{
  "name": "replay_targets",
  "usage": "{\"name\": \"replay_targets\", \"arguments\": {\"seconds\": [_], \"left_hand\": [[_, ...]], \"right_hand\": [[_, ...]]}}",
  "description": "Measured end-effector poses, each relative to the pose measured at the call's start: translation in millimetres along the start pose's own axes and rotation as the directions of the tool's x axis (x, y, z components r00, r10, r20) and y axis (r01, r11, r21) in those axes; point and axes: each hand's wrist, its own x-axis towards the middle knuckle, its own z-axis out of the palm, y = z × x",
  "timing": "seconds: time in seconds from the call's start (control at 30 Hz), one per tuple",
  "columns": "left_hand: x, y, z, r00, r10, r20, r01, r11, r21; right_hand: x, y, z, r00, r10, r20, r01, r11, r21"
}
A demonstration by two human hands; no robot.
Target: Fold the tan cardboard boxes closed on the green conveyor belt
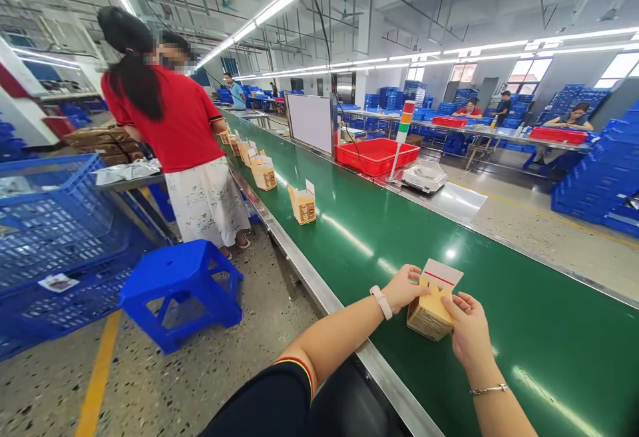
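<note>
The left hand (403, 291) and the right hand (469, 330) are both closed round one box (426, 322), fingers bent about its sides, the right thumb on its top edge. The box is on or just over the belt (399, 237) (I cannot tell which), its white flap (443, 272) standing up. At ten o'clock from it, well apart, is the next box (302, 208); more follow in line toward a co-worker (164, 124) in red. At nine, past the rail (299, 261), stands a stool (167, 265), with a crate (64, 224) beyond. At eleven, across the belt, a lamp (406, 123) stands before a bin (357, 163), and a board (310, 123) rises beside it. A scale (424, 176) sits at twelve, stacked trays (606, 167) at two.
</note>
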Motion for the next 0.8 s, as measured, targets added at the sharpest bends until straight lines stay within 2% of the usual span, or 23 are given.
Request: {"name": "replay_targets", "arguments": {"seconds": [0.07,0.17,0.23,0.3,0.37,0.43,0.5,0.57,0.7,0.8], "left_hand": [[3.1,-4.2,3.3,0.990,-0.079,0.117,0.084,0.996,-0.039],[3.6,-8.7,10.2,0.971,-0.060,0.229,0.073,0.996,-0.050],[3.1,-6.9,13.9,0.931,-0.061,0.361,0.084,0.995,-0.047],[3.2,-2.1,15.7,0.868,-0.080,0.491,0.109,0.994,-0.031],[3.3,2.3,15.9,0.825,-0.107,0.554,0.142,0.990,-0.020],[1.7,3.8,14.8,0.834,-0.125,0.537,0.187,0.980,-0.061],[-2.7,2.3,12.1,0.877,-0.131,0.461,0.219,0.965,-0.143],[-10.0,0.0,7.7,0.915,-0.109,0.389,0.203,0.957,-0.209],[-26.5,0.8,-3.8,0.930,-0.042,0.366,0.159,0.943,-0.293],[-32.4,4.8,-11.2,0.952,-0.080,0.294,0.178,0.929,-0.325]], "right_hand": [[2.1,-4.3,-8.8,0.994,0.043,0.099,-0.039,0.998,-0.046],[2.1,-8.5,-19.6,0.979,0.092,0.184,-0.072,0.991,-0.110],[2.0,-10.8,-24.5,0.967,0.154,0.204,-0.125,0.981,-0.151],[1.0,-13.6,-28.2,0.946,0.229,0.230,-0.189,0.965,-0.181],[-2.6,-16.8,-31.3,0.926,0.272,0.262,-0.228,0.956,-0.186],[-9.6,-20.2,-34.0,0.922,0.272,0.276,-0.237,0.959,-0.153],[-18.6,-22.9,-36.1,0.927,0.253,0.276,-0.234,0.967,-0.100],[-27.0,-24.1,-37.9,0.933,0.232,0.276,-0.224,0.973,-0.059],[-36.5,-23.2,-41.4,0.929,0.223,0.294,-0.210,0.975,-0.075],[-38.5,-25.9,-41.4,0.914,0.244,0.323,-0.222,0.970,-0.104]]}}
